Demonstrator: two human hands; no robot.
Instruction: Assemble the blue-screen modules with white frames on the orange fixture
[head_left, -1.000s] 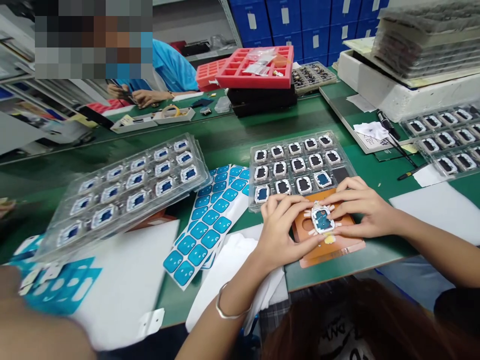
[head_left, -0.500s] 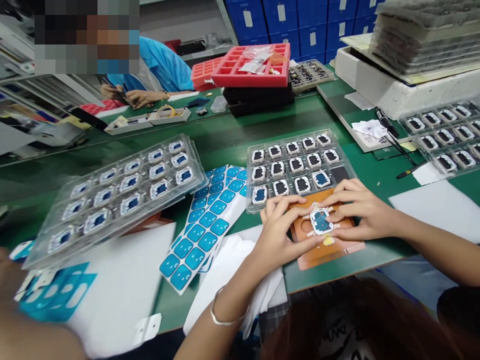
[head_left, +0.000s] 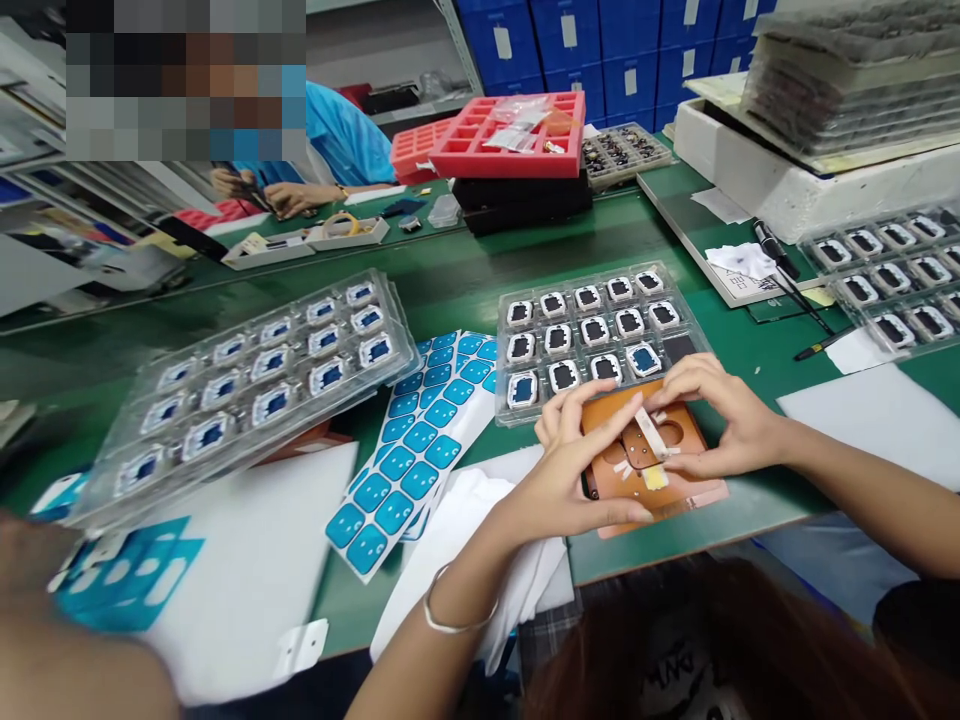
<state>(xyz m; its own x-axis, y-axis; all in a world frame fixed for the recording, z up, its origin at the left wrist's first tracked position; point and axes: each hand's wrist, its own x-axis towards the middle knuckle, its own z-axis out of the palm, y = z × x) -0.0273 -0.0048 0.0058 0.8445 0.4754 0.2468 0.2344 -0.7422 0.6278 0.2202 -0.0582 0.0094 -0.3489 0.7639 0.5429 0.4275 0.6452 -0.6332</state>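
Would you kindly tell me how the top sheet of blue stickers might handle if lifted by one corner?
The top sheet of blue stickers would likely droop, as it looks thin; it is probably light too. It might slide, since it overlaps another sticker sheet.

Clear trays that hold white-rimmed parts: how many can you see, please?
3: left tray, middle tray, and right tray at the edge; others may be hidden underneath.

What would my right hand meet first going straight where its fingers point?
Most likely the white frame, seen edge-on by the right hand's fingertips; depth and contact there are hard to tell.
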